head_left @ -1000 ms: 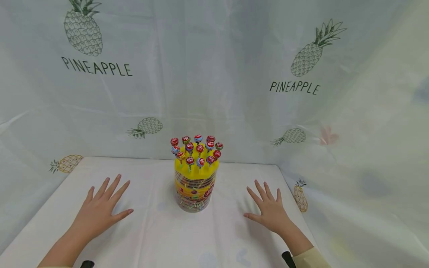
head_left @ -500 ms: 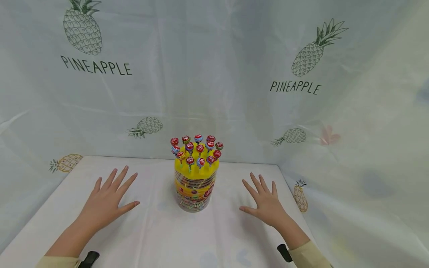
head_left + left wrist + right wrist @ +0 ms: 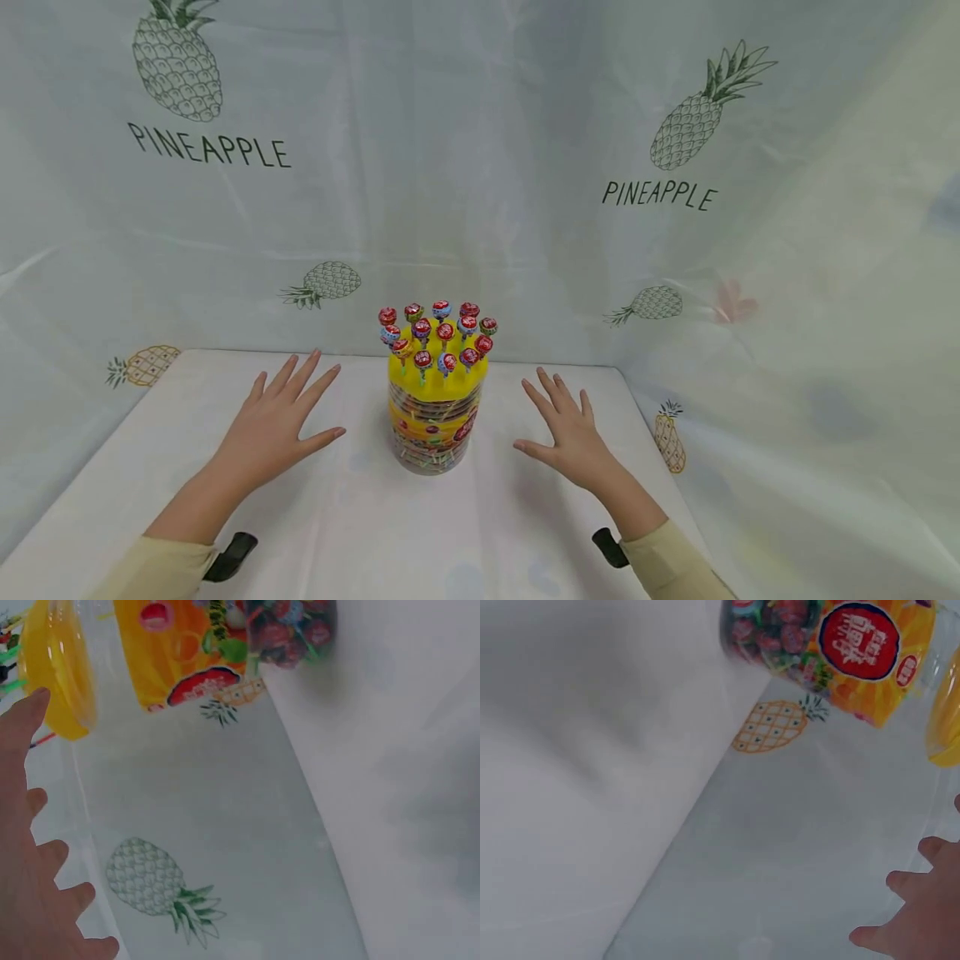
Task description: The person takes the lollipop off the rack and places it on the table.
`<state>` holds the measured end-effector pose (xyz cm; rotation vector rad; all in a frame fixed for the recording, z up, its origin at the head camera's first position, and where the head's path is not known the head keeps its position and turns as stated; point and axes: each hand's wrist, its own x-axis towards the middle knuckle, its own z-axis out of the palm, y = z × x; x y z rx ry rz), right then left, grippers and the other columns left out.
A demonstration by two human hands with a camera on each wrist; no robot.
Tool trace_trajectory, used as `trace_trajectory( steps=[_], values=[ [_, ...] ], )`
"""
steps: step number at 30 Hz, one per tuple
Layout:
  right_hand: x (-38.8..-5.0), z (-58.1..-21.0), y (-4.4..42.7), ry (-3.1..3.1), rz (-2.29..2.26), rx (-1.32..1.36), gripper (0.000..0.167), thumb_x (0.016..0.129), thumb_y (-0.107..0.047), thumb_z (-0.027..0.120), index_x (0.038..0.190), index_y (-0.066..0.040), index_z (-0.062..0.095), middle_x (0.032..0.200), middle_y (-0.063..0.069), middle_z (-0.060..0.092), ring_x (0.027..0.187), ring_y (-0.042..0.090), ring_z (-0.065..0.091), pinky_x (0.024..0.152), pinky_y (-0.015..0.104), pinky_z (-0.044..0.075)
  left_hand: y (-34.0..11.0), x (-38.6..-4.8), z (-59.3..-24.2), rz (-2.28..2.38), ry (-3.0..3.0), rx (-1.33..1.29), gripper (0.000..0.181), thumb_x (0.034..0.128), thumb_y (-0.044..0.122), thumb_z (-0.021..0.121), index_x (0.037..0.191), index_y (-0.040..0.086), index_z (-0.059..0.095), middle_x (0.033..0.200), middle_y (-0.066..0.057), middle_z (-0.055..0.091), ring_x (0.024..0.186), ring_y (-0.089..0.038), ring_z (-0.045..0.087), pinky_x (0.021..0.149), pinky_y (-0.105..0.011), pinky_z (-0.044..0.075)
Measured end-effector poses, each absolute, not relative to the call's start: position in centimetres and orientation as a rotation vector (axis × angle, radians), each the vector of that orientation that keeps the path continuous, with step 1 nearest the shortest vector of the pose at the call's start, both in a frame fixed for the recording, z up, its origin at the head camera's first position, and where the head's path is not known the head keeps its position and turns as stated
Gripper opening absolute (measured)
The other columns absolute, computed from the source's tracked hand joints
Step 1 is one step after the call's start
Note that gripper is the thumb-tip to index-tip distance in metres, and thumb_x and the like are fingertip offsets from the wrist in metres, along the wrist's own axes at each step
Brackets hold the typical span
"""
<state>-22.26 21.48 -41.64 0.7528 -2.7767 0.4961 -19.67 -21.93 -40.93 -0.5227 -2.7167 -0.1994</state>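
The left hand (image 3: 273, 421) and the right hand (image 3: 566, 437) have been brought closer to the middle of the white-covered desk (image 3: 375, 542) and farther toward its far edge than in the earlier pictures. More of the pale yellow sleeves (image 3: 671, 558) is shown now. The round, clear plastic jar (image 3: 429, 458) has not been moved.

The jar is stood upright near the middle of the far edge of the desk. It is topped by a yellow plastic lid (image 3: 435, 385), and round lollipops (image 3: 446, 332) in red, blue and green wrappers are stuck up from it. An orange paper label (image 3: 907, 645) is wrapped around its side, and more wrapped sweets (image 3: 780, 634) are seen inside, below the label.

The jar is set between the two hands, with a gap left on each side, so it is not touched. Nothing is held by either hand. The fingers of both hands are spread wide and kept straight, and the thumbs are pointed in toward the jar.

Behind the desk, a pale sheet (image 3: 465, 150) is hung, and pineapples are printed on it.
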Motion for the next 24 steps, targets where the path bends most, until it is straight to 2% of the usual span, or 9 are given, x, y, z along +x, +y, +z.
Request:
trace_trajectory(
  steps=[7, 12, 15, 21, 24],
  values=[
    [-22.9, -40.5, 19.4, -2.733, 0.654, 0.779, 0.086, 0.087, -0.055, 0.063, 0.156, -0.017, 0.025, 0.162, 0.006, 0.013, 0.145, 0.037, 0.014, 0.110, 0.069, 0.000, -19.2, -20.6, -40.2, -0.268, -2.722, -0.573, 0.089, 0.0829, 0.059, 0.067, 0.152, 0.015, 0.033, 0.160, -0.016, 0.018, 0.141, -0.044, 0.020, 0.106, -0.072, 0.017],
    [-23.2, -39.8, 18.4, -2.727, 0.823, 0.788, 0.088, 0.089, -0.050, 0.063, 0.157, -0.018, 0.018, 0.162, 0.004, 0.013, 0.147, 0.030, 0.013, 0.112, 0.064, 0.000, -17.2, -21.0, -40.1, -0.328, -2.713, -0.615, 0.087, 0.0821, 0.054, 0.070, 0.151, 0.013, 0.036, 0.160, -0.015, 0.018, 0.142, -0.042, 0.020, 0.109, -0.068, 0.016],
    [-23.5, -39.5, 18.0, -2.711, 0.902, 0.776, 0.088, 0.089, -0.048, 0.063, 0.157, -0.021, 0.015, 0.162, 0.003, 0.014, 0.146, 0.026, 0.014, 0.114, 0.062, 0.005, -16.0, -21.3, -40.3, -0.374, -2.700, -0.623, 0.085, 0.0818, 0.052, 0.071, 0.150, 0.012, 0.039, 0.159, -0.015, 0.019, 0.142, -0.041, 0.019, 0.110, -0.066, 0.017],
    [-24.0, -38.7, 17.5, -2.627, 1.076, 0.762, 0.087, 0.088, -0.043, 0.066, 0.157, -0.021, 0.017, 0.160, 0.003, 0.019, 0.145, 0.028, 0.020, 0.110, 0.065, 0.020, -14.0, -21.9, -40.8, -0.492, -2.647, -0.560, 0.082, 0.0823, 0.050, 0.072, 0.147, 0.009, 0.043, 0.158, -0.016, 0.021, 0.141, -0.043, 0.022, 0.110, -0.065, 0.019],
    [-24.3, -38.2, 17.4, -2.590, 1.198, 0.780, 0.086, 0.088, -0.039, 0.068, 0.157, -0.022, 0.018, 0.160, 0.003, 0.019, 0.145, 0.028, 0.018, 0.109, 0.066, 0.020, -13.1, -22.3, -41.1, -0.579, -2.624, -0.506, 0.081, 0.0833, 0.050, 0.071, 0.146, 0.006, 0.043, 0.157, -0.018, 0.022, 0.140, -0.043, 0.023, 0.110, -0.064, 0.021]
  ],
)
